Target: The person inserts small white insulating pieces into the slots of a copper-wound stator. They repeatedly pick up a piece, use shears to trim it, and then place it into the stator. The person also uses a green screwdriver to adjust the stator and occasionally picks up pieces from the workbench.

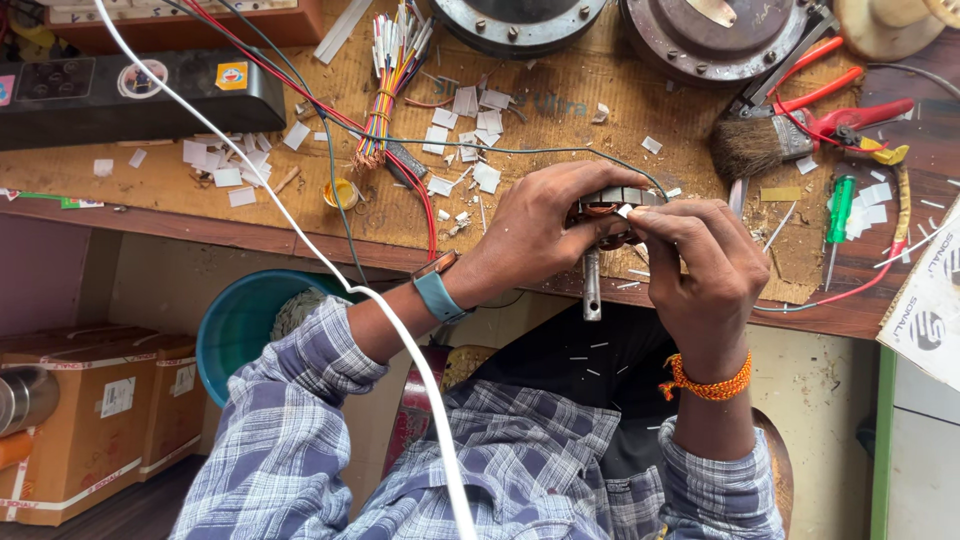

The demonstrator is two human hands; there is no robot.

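Both hands, left [535, 235] and right [700, 265], close around a small round metal motor core with a steel shaft [596, 262], mostly hiding it, at the edge of the scrap-littered wooden table [200, 190].

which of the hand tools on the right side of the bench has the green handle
The small screwdriver, lying right of the person's right hand. The pliers above it have red handles, and the brush has dark bristles, no green.

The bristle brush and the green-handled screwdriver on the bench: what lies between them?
In the head view, between the bristle brush and green-handled screwdriver lie a small yellowish strip and white paper scraps on the wooden bench.
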